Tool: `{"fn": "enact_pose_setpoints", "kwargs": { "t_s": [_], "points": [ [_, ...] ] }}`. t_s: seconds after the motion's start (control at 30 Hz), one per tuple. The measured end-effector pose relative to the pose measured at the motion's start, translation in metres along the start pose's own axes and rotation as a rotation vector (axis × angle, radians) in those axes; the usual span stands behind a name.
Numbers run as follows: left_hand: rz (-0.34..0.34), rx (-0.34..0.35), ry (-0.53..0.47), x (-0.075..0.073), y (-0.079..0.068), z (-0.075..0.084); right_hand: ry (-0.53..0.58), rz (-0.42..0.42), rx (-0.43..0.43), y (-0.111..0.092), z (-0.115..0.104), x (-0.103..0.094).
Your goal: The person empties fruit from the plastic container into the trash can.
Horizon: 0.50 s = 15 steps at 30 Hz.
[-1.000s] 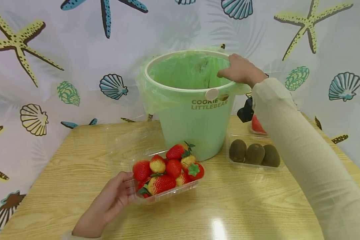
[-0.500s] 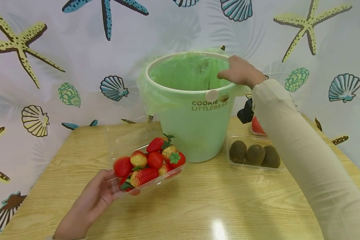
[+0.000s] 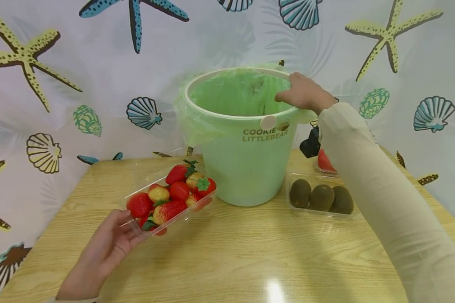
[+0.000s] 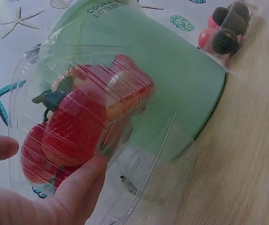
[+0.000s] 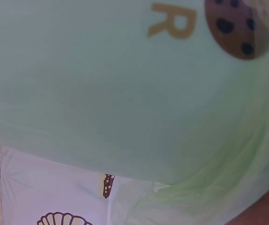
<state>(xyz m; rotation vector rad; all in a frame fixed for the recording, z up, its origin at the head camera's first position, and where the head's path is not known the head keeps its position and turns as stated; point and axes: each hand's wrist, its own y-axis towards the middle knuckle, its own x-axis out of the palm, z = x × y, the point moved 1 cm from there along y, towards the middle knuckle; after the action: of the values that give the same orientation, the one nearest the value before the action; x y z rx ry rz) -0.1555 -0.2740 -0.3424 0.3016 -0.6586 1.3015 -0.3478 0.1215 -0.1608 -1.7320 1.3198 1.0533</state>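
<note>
My left hand (image 3: 106,248) pinches the near left end of a clear plastic tray (image 3: 186,215), tilted and heaped with red and yellowish strawberries (image 3: 170,211). In the left wrist view, the thumb and fingers of that hand (image 4: 61,197) hold the tray's end, and strawberries (image 4: 75,124) show through the ribbed plastic. At centre stands a pale green bin (image 3: 246,168), with a thin green bag (image 3: 197,124) folded over its rim. My right hand (image 3: 303,92) grips the rim at the right, thumb on the inner side. The right wrist view shows mostly the bin's wall (image 5: 101,103).
Right of the bin, several kiwis (image 3: 322,197) sit in a clear tray on the wooden table (image 3: 258,261). Behind them is a red fruit (image 3: 325,161), partly hidden by the right sleeve (image 3: 375,181). A patterned cloth (image 3: 227,38) hangs behind.
My left hand has carried the strawberry tray leftward and slightly back, away from the front of the bin. The right hand has stayed on the rim.
</note>
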Motion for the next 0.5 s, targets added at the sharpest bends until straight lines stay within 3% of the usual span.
{"fn": "enact_pose_setpoints", "kwargs": {
  "t_s": [0.1,0.37,0.5],
  "points": [
    [0.033,0.0,-0.019,-0.002,0.001,0.003,-0.004,-0.001,-0.001,0.0,0.0,0.0],
    [0.04,0.038,-0.087,-0.01,0.005,0.014,-0.01,0.003,-0.001,0.001,0.0,0.0],
    [0.093,0.039,-0.094,-0.011,0.008,0.022,-0.01,0.003,0.0,0.001,0.0,0.0]
  ]
}}
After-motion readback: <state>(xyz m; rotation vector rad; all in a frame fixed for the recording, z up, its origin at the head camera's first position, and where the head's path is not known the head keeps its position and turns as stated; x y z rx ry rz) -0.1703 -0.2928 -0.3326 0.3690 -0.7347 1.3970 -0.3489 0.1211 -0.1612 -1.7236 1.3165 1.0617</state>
